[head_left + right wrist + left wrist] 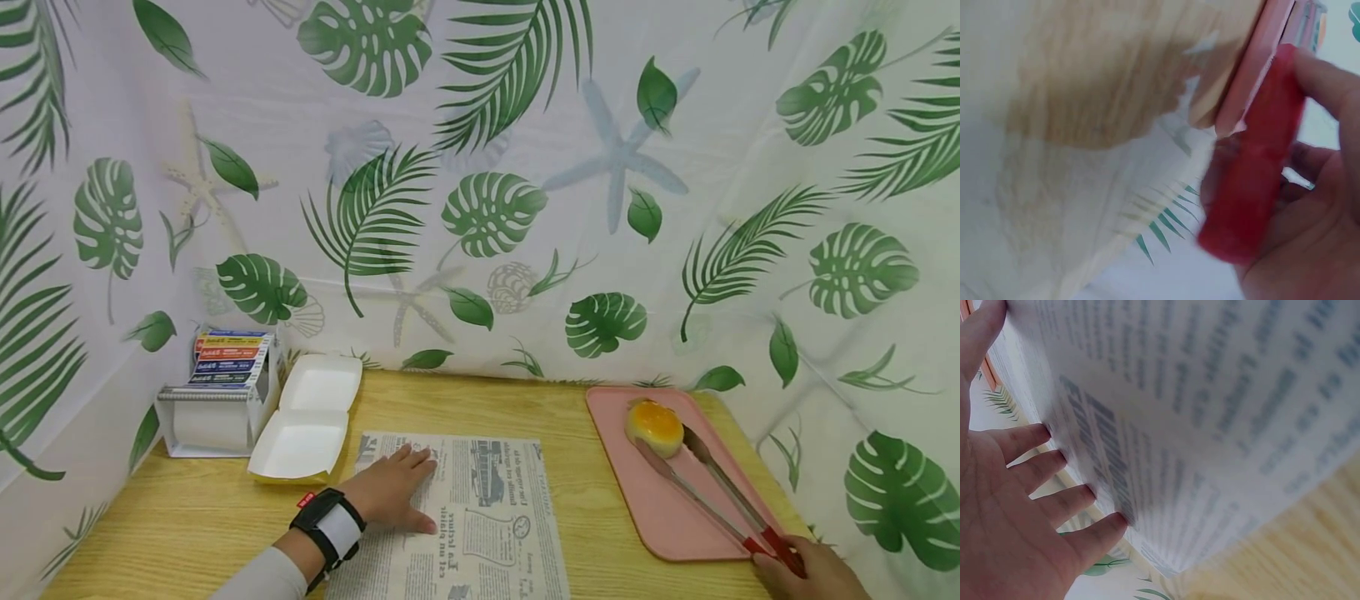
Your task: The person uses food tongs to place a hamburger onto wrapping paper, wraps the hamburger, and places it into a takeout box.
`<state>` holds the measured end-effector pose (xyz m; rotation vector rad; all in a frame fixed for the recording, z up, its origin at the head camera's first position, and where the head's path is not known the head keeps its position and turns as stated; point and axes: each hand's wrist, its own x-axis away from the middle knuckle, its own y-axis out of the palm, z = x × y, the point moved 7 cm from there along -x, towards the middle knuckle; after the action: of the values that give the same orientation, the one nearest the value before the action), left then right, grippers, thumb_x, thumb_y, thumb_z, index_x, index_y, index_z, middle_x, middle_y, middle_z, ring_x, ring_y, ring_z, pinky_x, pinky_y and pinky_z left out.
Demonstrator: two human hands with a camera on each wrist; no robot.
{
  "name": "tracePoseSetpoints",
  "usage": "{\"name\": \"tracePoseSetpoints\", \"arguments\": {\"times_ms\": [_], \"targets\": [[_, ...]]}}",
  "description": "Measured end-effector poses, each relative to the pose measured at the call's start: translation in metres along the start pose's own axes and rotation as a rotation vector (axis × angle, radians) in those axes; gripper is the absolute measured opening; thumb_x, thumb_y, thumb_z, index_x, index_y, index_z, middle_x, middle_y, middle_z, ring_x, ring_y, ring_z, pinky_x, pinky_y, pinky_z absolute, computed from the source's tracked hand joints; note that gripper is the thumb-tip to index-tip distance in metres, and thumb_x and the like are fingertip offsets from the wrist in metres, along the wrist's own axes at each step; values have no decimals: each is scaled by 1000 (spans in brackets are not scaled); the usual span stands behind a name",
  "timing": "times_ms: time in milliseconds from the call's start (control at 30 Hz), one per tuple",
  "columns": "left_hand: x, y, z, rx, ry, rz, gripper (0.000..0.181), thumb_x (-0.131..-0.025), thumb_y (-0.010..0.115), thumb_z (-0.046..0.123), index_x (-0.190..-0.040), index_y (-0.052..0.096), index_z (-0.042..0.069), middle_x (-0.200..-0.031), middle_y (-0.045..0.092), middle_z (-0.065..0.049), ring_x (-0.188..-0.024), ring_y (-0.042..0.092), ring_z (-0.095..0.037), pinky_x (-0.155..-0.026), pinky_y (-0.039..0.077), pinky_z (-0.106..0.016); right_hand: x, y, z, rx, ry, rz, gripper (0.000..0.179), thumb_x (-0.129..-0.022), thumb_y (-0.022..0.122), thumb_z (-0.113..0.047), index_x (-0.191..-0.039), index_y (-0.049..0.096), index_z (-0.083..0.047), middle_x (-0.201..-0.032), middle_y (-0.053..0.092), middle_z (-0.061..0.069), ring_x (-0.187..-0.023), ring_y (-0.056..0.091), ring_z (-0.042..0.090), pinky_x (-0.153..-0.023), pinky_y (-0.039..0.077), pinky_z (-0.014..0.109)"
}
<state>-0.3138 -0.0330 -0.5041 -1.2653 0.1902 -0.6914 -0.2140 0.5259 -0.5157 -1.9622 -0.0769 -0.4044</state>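
Note:
My left hand (393, 490) lies on a newsprint-patterned sheet of paper (487, 533), fingers spread. In the left wrist view its fingertips (1113, 526) touch the printed sheet (1210, 425). On the right, my right hand (813, 573) grips a pair of metal tongs (735, 492) by the red handles (1250, 169). The tong tips sit on either side of a round bun (654, 425) with a glossy orange-yellow top, at the far end of a pink tray (652, 521). Whether the bun is lifted off the tray, I cannot tell.
An open white clamshell box (303, 442) stands beyond the left hand. Left of it is a white holder (206, 417) with a roll and colourful boxes. A leaf-patterned sheet (487, 217) hangs behind and beside the wooden table (165, 525).

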Motion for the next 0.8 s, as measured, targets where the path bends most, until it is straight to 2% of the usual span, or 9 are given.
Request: {"name": "tracePoseSetpoints", "arguments": {"times_ms": [67,167,300,433,633,800], "targets": [[1,1,-1,9,-7,-5,96,-81,75,63,-154,43,10,-163,34,-9,-152,25,-38,-117,30,-58,0,3,-8,6,-12,9,70,-102,55,-52,-112,59,17,-83,61,4,-75,57,21,-65,48,39],[1,3,-1,15,-8,-7,95,-81,74,63,-155,43,11,-163,34,-9,-152,25,-37,-117,30,-58,2,5,-20,8,-25,35,56,-104,50,-51,-99,63,4,-73,52,2,-66,50,18,-60,41,34],[1,4,-2,8,-2,1,95,-81,74,63,-155,42,11,-163,34,-9,-151,25,-38,-117,30,-58,6,4,-33,44,-21,95,51,-104,48,-52,-87,57,-5,-66,43,2,-59,43,18,-57,36,32],[2,4,-3,5,3,4,95,-82,73,64,-155,42,11,-163,34,-9,-151,26,-37,-117,30,-58,9,2,-38,98,-30,142,51,-105,49,-50,-84,57,-3,-67,45,2,-59,44,18,-56,37,33],[1,6,-5,-2,2,2,95,-83,72,65,-155,42,11,-163,33,-8,-152,25,-37,-118,29,-57,13,1,-39,127,-28,167,56,-105,49,-49,-91,61,4,-69,47,3,-61,46,18,-57,39,33],[0,5,-5,-11,0,5,95,-83,73,64,-155,42,11,-163,33,-8,-152,25,-37,-118,29,-57,18,-1,-40,112,-31,186,52,-106,48,-47,-85,60,-1,-67,47,3,-59,47,18,-55,39,33]]}}
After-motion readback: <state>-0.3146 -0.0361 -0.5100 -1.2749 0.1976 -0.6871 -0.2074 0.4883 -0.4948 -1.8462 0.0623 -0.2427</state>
